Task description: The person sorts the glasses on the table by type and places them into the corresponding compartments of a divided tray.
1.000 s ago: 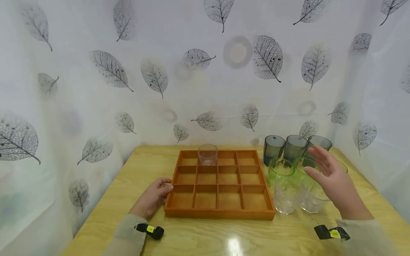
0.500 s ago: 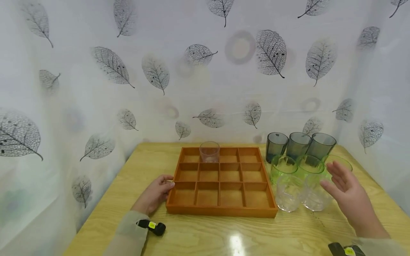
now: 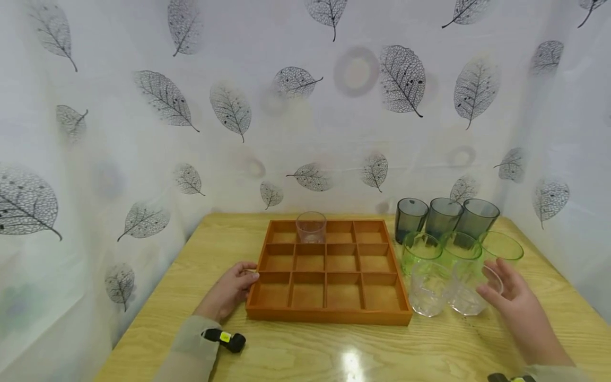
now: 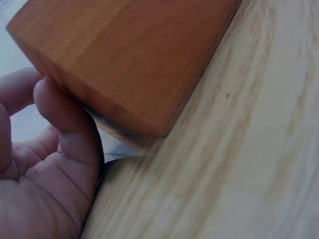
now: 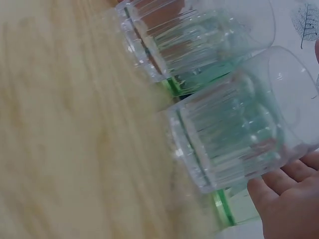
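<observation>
My left hand [image 3: 226,292] rests against the left side of a wooden compartment box [image 3: 329,317]. In the left wrist view its thumb [image 4: 62,107] touches the box's wall. A clear glass [image 3: 311,231] stands in a back-row compartment, second from the left. My right hand [image 3: 522,313] is beside the right-hand clear glass [image 3: 464,297], its fingers spread at the far right side. The right wrist view has the fingers [image 5: 279,181] close by this glass; whether they touch it I cannot tell. Another clear glass [image 3: 426,297] stands to its left.
Green glasses [image 3: 420,252] stand in a row behind the clear ones. Behind those is a row of dark grey glasses [image 3: 410,220]. All stand close together right of the box on the wooden table [image 3: 296,350]. A leaf-patterned curtain [image 3: 262,116] hangs behind.
My right hand has moved right from above the glasses, then lower, to the side of the right-hand clear glass. The left hand stays at the box, and the view has shifted slightly.
</observation>
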`<state>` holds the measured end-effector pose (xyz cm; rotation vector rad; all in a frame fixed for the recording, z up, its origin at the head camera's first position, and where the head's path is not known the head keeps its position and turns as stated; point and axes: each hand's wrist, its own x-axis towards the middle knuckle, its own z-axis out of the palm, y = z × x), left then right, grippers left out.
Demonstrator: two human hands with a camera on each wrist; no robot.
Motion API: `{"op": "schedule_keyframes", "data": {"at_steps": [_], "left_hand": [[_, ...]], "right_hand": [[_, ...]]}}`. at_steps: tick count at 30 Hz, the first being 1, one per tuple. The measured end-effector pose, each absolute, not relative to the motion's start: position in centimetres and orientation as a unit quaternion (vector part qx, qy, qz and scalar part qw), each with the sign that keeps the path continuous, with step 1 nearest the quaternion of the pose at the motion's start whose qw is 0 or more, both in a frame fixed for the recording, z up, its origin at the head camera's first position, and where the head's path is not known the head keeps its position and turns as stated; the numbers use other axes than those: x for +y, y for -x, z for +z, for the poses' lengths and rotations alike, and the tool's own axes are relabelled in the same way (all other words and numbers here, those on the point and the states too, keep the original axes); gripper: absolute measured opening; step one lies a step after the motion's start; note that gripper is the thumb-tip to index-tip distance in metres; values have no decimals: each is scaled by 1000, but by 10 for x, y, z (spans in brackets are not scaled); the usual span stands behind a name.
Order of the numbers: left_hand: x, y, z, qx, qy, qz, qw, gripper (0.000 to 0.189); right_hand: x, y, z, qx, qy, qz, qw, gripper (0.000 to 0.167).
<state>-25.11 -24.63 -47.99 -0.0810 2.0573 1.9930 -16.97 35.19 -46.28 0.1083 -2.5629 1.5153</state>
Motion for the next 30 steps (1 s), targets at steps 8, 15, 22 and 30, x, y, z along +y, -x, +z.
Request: {"op": "schedule_keyframes", "data": {"at_steps": [8,15,22,30], "left_hand": [[-247,249,-480,714,29,686,135,42],[-246,249,-478,712,35,688,135,40],[-246,251,-479,714,36,686,135,40],[-246,252,-479,716,33,684,137,42]], "right_hand": [[347,176,-479,-827,-59,554,75,81],[346,176,-479,-808,-50,585,51,85],[346,177,-480,-842,-43,536,53,82],[346,177,-481,-844,-45,531,57,80]]}}
